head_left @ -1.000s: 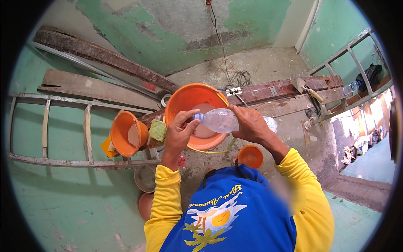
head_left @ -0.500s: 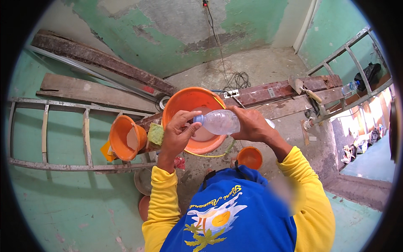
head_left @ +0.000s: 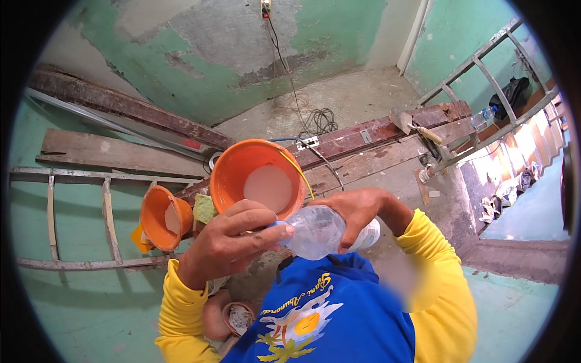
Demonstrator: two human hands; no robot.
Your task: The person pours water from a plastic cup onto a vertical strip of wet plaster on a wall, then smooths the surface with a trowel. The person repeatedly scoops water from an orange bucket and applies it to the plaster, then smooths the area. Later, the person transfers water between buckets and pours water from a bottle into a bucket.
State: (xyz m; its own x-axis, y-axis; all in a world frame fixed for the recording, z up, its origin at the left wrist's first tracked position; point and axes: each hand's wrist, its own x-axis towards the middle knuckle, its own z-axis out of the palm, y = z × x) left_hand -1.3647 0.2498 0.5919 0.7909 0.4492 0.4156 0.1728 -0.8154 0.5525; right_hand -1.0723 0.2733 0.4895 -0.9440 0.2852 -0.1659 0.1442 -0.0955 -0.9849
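Observation:
A clear plastic bottle (head_left: 311,235) lies sideways between my hands, close in front of my blue shirt. My right hand (head_left: 358,209) is wrapped round its body, and the base sticks out beyond that hand. With thumb and fingers my left hand (head_left: 233,239) pinches the blue cap (head_left: 280,228) at the neck; whether the cap is loose cannot be seen. Just beyond the hands stands a large orange bucket (head_left: 227,175) with a pinkish mix (head_left: 267,186) inside. A smaller orange container (head_left: 151,212) and a yellow-green sponge (head_left: 204,209) sit left of it.
A metal ladder (head_left: 108,212) lies on the left; another ladder (head_left: 487,78) leans on the right. Wooden planks (head_left: 381,142) run behind the bucket, bearing a trowel (head_left: 417,126). A coiled black cable (head_left: 319,121) lies on the floor. Near my left forearm sit small pots (head_left: 238,316).
Both hands and the bottle have come closer to my body, away from above the large bucket. My view has shifted, and the left hand still holds the cap end.

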